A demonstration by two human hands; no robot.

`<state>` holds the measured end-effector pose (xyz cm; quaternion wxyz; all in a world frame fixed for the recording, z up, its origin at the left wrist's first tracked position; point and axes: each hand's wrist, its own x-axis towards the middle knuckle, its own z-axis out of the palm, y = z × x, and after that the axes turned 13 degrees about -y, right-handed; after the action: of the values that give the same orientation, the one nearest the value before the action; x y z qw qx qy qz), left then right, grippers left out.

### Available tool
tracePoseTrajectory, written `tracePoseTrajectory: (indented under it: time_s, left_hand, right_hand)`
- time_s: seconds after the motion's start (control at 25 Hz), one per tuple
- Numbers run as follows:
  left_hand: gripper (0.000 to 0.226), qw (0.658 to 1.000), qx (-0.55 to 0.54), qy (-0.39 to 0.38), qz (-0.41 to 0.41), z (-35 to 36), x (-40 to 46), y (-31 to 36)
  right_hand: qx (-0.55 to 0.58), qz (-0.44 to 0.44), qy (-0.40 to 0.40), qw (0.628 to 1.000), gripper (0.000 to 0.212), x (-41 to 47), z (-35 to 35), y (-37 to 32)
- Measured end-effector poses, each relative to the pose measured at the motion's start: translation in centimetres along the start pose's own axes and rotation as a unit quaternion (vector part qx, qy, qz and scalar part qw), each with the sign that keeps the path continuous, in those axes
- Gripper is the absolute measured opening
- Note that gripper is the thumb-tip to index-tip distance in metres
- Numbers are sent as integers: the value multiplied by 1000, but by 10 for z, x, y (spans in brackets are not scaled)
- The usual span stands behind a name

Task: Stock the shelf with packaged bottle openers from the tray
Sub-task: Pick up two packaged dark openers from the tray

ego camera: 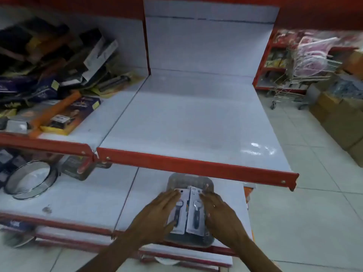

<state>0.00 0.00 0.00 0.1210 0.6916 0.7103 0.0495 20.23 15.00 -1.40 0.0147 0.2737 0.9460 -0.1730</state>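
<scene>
A grey tray point(189, 179) rests on the lower white shelf, under the red front lip of the upper shelf point(196, 165). Two packaged bottle openers lie side by side over the tray: the left pack point(179, 211) and the right pack point(195, 211), each a white card with a dark-handled opener. My left hand point(157, 214) grips the outer edge of the left pack, thumb under its lower end. My right hand point(220, 213) holds the outer edge of the right pack. The tray's lower part is hidden by the packs and hands.
The upper white shelf surface point(186, 118) is wide and bare on the right section. A heap of boxed goods point(49, 75) fills its left section. A round metal sieve point(31, 179) lies on the lower shelf at left. A shopping trolley point(300, 75) and cartons point(337, 118) stand on the tiled floor at right.
</scene>
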Motion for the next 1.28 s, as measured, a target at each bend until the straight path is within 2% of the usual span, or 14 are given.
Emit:
tracePoseTrajectory:
  time_s: [0.08, 0.12, 0.24, 0.36, 0.48, 0.56, 0.6, 0.68, 0.76, 0.84, 1.0, 1.08, 1.16, 1.28]
  left_hand:
    - [103, 984, -43, -172, -26, 11, 35, -13]
    - [109, 973, -43, -223, -31, 17, 53, -20]
    - [125, 944, -70, -317, -53, 32, 104, -36]
    - [132, 942, -68, -321, -64, 47, 129, -44]
    - [120, 977, 49, -208, -20, 42, 131, -46]
    - [113, 987, 82, -138, -13, 31, 115, -43]
    - [107, 992, 46, -112, -20, 24, 102, -40]
    - [79, 993, -88, -70, -30, 7, 72, -30]
    - [46, 979, -198, -31, -26, -16, 39, -17]
    - [31, 968, -247, 27, -21, -49, 8, -4]
    - [26, 950, -228, 213, -2, -154, -22, 21]
    - [20, 919, -279, 278, 20, -206, -20, 28]
    - [20, 893, -312, 324, 30, -245, -1, 25]
    - [22, 887, -335, 318, 21, -282, 53, 4]
  right_hand:
    - [20, 43, -133, 990, 96, 30, 7, 7]
    - [-11, 45, -182, 982, 110, 45, 10, 12]
    - [-97, 32, -251, 963, 137, 83, 16, 20]
    - [-107, 34, -213, 971, 140, 92, 19, 20]
    - [-69, 44, -144, 986, 120, 88, 9, 14]
    - [19, 69, -111, 991, 96, 76, -8, 7]
    - [80, 84, -91, 989, 78, 68, -20, 2]
    - [166, 86, -65, 980, 43, 46, -46, -13]
    - [182, 64, -52, 980, 24, 19, -73, -36]
    - [198, 35, -40, 979, 19, -8, -106, -61]
    - [228, -38, 186, 955, 19, -42, -191, -93]
    - [305, -83, 215, 924, 26, -41, -235, -99]
    - [326, -112, 245, 906, 27, -22, -273, -97]
    - [336, -102, 247, 903, 24, 33, -311, -81]
